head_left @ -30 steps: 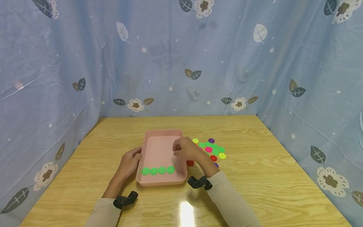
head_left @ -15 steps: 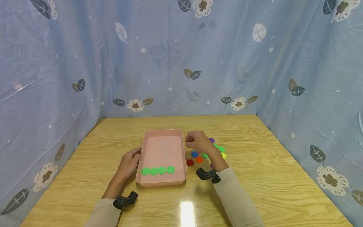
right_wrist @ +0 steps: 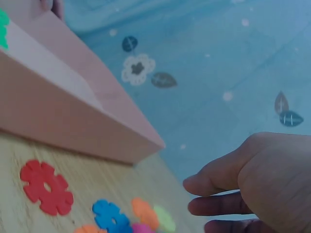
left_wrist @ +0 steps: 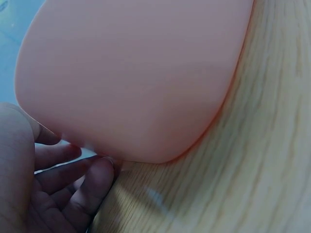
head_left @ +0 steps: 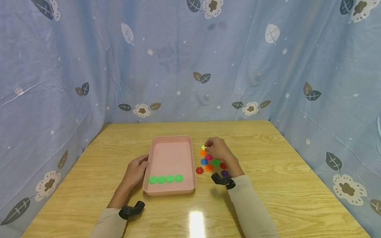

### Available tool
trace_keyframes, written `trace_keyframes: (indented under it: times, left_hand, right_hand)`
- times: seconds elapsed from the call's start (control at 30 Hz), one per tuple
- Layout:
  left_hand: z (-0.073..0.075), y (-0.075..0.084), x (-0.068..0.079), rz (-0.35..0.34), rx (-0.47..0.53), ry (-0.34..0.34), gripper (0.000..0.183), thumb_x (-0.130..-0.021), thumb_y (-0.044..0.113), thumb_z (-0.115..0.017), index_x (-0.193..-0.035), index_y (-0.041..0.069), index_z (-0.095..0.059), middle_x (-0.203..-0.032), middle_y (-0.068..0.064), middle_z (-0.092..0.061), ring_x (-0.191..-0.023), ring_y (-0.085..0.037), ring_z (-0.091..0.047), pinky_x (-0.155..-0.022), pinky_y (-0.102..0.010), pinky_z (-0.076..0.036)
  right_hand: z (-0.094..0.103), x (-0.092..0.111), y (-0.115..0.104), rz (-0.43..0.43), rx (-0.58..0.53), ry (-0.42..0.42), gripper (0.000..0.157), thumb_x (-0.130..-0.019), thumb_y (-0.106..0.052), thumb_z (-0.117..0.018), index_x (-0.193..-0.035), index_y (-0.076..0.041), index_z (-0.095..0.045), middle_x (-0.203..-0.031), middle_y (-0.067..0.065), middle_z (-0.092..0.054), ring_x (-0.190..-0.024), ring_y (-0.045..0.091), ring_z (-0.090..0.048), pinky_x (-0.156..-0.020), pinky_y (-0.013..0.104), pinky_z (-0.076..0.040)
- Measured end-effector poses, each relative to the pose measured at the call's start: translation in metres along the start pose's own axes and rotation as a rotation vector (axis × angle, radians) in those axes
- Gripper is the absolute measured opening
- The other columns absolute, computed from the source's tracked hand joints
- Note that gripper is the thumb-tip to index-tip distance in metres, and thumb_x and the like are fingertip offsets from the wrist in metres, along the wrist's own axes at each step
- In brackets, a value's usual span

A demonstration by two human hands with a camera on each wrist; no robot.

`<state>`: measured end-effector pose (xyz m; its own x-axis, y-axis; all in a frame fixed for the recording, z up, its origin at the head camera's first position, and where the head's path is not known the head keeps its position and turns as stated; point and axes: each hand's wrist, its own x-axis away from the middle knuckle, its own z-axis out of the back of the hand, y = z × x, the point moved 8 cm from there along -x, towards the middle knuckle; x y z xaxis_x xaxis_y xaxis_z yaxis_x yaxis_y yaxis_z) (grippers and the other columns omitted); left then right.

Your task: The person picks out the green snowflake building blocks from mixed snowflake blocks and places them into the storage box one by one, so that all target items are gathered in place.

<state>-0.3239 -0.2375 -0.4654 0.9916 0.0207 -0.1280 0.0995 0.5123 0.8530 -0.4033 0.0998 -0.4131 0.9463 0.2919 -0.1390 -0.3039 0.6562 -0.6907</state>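
4 green flower pieces [head_left: 170, 180] rowed in pink tray [head_left: 171, 158] | mixed pieces [head_left: 209, 168] remain outside | left hand [head_left: 136, 170] grips tray | right hand [head_left: 219, 149] apparently empty, fingers apart

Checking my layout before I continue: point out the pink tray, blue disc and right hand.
Pink tray [head_left: 171, 158], head view: bare inner floor.
Blue disc [head_left: 204, 162], head view: middle of its face.
Right hand [head_left: 219, 150], head view: back of the hand.
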Motion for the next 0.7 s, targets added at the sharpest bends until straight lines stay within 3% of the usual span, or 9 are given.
trace_keyframes:
  times: [0.2, 0.47, 0.7]
  left_hand:
    - [0.0, -0.001, 0.0, -0.002, -0.002, 0.001, 0.049, -0.106, 0.022, -0.042, -0.15, -0.001, -0.046, -0.146, -0.023, -0.054, -0.132, -0.04, -0.054, -0.107, -0.053, -0.047]
    - [0.0, -0.001, 0.0, 0.003, 0.0, 0.0, 0.049, -0.106, 0.023, -0.043, -0.149, -0.001, -0.047, -0.146, -0.022, -0.054, -0.132, -0.04, -0.054, -0.107, -0.053, -0.047]
    - [0.0, 0.001, 0.0, -0.01, 0.001, -0.002, 0.05, -0.107, 0.022, -0.041, -0.15, -0.002, -0.046, -0.146, -0.023, -0.054, -0.132, -0.04, -0.053, -0.107, -0.053, -0.046]
  right_hand:
    - [0.003, -0.001, 0.013, 0.0, 0.063, 0.056, 0.022, -0.095, -0.008, -0.066, -0.114, 0.001, -0.071, -0.107, 0.014, -0.068, -0.093, 0.028, -0.062, -0.079, 0.042, -0.056]
    - [0.002, -0.003, 0.03, -0.065, 0.147, 0.108, 0.028, -0.097, -0.018, -0.068, -0.119, -0.001, -0.072, -0.115, 0.018, -0.069, -0.105, 0.035, -0.064, -0.09, 0.049, -0.055]
    - [-0.001, -0.004, 0.044, -0.149, 0.21, 0.118, 0.028, -0.09, -0.016, -0.074, -0.115, -0.002, -0.075, -0.115, 0.016, -0.072, -0.121, 0.041, -0.053, -0.093, 0.049, -0.053]
